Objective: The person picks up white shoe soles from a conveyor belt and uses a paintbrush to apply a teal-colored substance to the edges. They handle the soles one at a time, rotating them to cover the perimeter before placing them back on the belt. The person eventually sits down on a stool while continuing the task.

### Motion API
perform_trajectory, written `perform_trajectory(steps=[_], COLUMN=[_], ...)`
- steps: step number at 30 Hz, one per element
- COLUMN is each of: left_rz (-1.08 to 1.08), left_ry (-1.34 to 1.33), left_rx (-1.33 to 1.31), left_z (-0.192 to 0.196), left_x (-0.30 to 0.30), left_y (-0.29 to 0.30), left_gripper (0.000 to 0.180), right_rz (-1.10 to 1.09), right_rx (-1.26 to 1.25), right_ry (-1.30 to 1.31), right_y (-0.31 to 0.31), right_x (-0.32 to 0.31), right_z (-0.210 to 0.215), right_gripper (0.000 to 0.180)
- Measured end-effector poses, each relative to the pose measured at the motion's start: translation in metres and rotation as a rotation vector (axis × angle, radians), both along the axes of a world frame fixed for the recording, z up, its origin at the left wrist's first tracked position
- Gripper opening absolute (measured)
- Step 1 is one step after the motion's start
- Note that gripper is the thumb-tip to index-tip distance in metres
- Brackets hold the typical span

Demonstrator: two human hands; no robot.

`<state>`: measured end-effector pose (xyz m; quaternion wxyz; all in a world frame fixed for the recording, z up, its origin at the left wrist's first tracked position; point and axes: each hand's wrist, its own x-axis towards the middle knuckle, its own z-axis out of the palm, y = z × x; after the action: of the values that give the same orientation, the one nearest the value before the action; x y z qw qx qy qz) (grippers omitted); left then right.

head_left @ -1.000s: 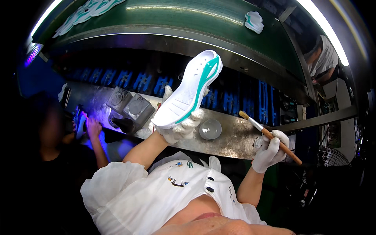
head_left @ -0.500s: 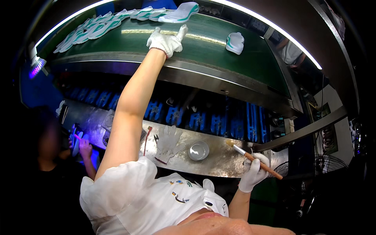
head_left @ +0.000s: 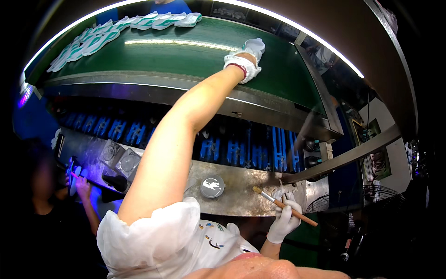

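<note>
My left hand (head_left: pixel 243 65), in a white knit glove with a dark red cuff edge, reaches across the green belt. It covers the near end of a pale grey-white shoe sole (head_left: pixel 255 45); its fingers are hidden, so their grip does not show. At the lower right my gloved right hand (head_left: pixel 284 224) is closed around a paintbrush (head_left: pixel 288 210) with a wooden handle and metal ferrule. The bristles point up and left above the metal ledge (head_left: pixel 241 200). Left of the brush stands a round bowl (head_left: pixel 212 186) with a shiny surface inside.
White and green shoe soles (head_left: pixel 93 44) lie overlapped on the left of the green belt (head_left: pixel 186 60). Blue racks (head_left: pixel 237 151) sit beneath it. A metal bar (head_left: pixel 344 153) slants on the right. A co-worker's hand (head_left: pixel 83 188) is under purple light at left.
My left hand has moved right, from the belt's middle to the lone sole. The raised sole near it now lies at the row's end. The view has shifted; my right hand keeps the brush.
</note>
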<state>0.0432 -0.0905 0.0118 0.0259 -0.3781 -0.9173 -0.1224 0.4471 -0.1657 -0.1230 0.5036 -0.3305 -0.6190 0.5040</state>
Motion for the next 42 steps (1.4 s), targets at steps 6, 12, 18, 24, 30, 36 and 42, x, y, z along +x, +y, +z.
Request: perform_trajectory(steps=[6, 12, 18, 24, 30, 36, 42], left_rz=[-0.302, -0.125, -0.191, -0.224, -0.169, -0.079, -0.069], left_ry=[0.181, 0.485, 0.155, 0.019, -0.138, -0.074, -0.051], left_rx=[0.080, 0.605, 0.193, 0.765, 0.858, 0.645, 0.543], left_z=[0.005, -0.008, -0.023, -0.041, -0.020, -0.012, 0.003], left_x=[-0.024, -0.086, 0.017, 0.012, 0.037, 0.039, 0.050], left_y=[-0.099, -0.194, -0.136, -0.178, -0.230, -0.221, -0.213], left_gripper=[0.061, 0.040, 0.047, 0.025, 0.028, 0.028, 0.030], right_rz=[0.042, 0.106, 0.131, 0.156, 0.421, 0.483, 0.434], right_rx=[-0.055, 0.035, -0.008, -0.022, 0.107, 0.202, 0.307], right_ry=[0.029, -0.018, -0.014, -0.050, -0.293, -0.520, -0.649], right_y=[0.004, -0.003, -0.004, -0.021, -0.024, -0.034, -0.041], right_x=[-0.002, -0.026, -0.040, -0.042, -0.065, -0.086, -0.090], right_z=[-0.009, -0.005, -0.003, -0.011, -0.080, -0.104, -0.117], right_gripper=[0.013, 0.015, 0.016, 0.016, 0.015, 0.016, 0.015])
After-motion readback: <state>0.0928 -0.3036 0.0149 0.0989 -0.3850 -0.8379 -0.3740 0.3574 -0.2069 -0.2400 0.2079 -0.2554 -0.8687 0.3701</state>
